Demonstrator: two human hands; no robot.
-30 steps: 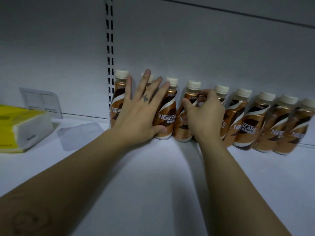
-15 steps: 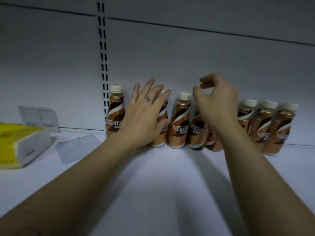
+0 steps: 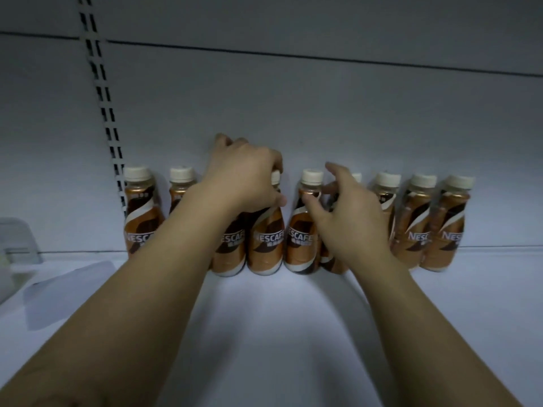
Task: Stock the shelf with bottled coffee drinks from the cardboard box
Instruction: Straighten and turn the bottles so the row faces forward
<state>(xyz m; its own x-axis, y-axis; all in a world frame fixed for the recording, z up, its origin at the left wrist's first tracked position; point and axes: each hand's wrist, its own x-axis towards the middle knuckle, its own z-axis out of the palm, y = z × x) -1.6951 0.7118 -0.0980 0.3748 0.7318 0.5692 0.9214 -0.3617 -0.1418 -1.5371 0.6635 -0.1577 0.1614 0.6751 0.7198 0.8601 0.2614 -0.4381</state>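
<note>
Nine or so bottled coffee drinks (image 3: 417,227) stand upright in a row at the rear of the white shelf (image 3: 264,333), just in front of its back panel (image 3: 293,113). The row begins beside the slotted upright (image 3: 107,113) and runs to the right, the bottles close together with their cream caps up. The left hand (image 3: 244,174) reaches in over the middle of the row and grasps the top of one bottle (image 3: 266,239), fingers curled over the cap and thumb against the neck. The right hand (image 3: 349,224) is just to its right, in front of another bottle that it mostly hides. Its fingers are loose and spread and grip nothing visible; whether it touches a bottle cannot be told. A clear plastic sheet (image 3: 67,277) lies flat on the shelf at the left.
</note>
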